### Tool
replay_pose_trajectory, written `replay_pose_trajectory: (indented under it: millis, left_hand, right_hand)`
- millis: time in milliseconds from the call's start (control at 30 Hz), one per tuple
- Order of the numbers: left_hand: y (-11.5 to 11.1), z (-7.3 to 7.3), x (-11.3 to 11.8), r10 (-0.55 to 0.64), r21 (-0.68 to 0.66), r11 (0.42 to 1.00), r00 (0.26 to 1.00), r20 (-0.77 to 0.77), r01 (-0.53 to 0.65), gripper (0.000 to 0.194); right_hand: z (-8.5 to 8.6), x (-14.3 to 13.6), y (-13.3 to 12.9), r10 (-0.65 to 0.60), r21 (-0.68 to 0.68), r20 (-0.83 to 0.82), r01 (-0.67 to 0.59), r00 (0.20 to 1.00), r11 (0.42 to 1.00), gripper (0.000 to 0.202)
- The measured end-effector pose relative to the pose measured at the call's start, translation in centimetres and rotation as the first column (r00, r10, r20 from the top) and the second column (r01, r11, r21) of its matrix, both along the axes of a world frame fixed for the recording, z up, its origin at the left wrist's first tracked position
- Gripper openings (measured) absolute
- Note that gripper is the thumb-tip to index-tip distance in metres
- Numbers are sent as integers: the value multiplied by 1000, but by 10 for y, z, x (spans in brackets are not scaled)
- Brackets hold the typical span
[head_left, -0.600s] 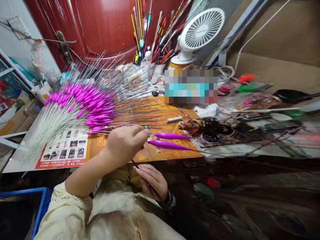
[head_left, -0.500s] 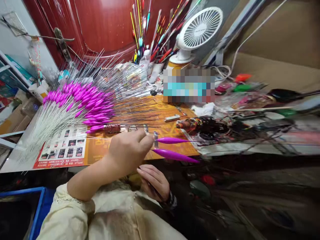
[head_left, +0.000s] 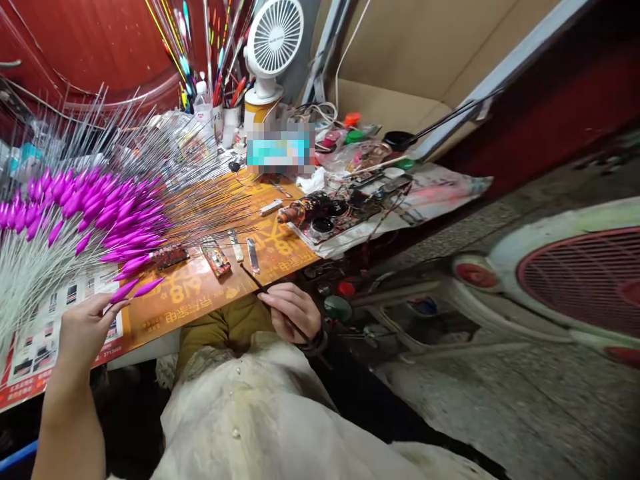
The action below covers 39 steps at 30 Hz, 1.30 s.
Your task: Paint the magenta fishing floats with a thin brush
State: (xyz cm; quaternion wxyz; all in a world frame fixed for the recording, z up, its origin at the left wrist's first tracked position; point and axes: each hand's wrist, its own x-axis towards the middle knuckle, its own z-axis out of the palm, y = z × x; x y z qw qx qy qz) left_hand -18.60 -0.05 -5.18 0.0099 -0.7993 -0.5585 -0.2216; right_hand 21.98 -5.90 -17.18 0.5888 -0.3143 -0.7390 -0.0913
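Left fingers [head_left: 116, 309] grasp two floats [head_left: 125, 291] over the desk [head_left: 200, 290], with the pile [head_left: 107, 217] just beyond. Right fingers [head_left: 290, 301] grip a stick [head_left: 253, 280], just outside the near edge; desk surface extends between both hands' fingers.

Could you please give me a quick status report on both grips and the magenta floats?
Left grip: pinching two magenta floats. Right grip: holding thin dark stick. Massed floats crowding the table just beyond the pinched pair.
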Motion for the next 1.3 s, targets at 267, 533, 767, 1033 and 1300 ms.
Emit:
replay_pose_trajectory:
  millis: [267,533,767,1033,1300]
  left_hand:
    - [8,-12,6,-11,-97,995,1000,18,13,30]
    - [18,-17,11,-3,-123,992,1000,0,3,32]
    - [27,-27,6,-22,-97,995,1000,-9,21,27]
    - [24,-21,6,-50,-24,999,998,-48,49,22]
    - [26,-21,4,-82,0,997,997,-14,82,19]
  right_hand:
    - [2,10,54,-292,-73,-96,286,952,955,34]
    - [0,8,78,-383,-305,-11,361,924,881,49]
    - [-2,11,83,-353,-311,9,338,936,888,56]
    - [-4,10,81,-377,-317,0,358,926,878,54]
    - [-5,9,80,-404,-325,16,387,915,863,52]
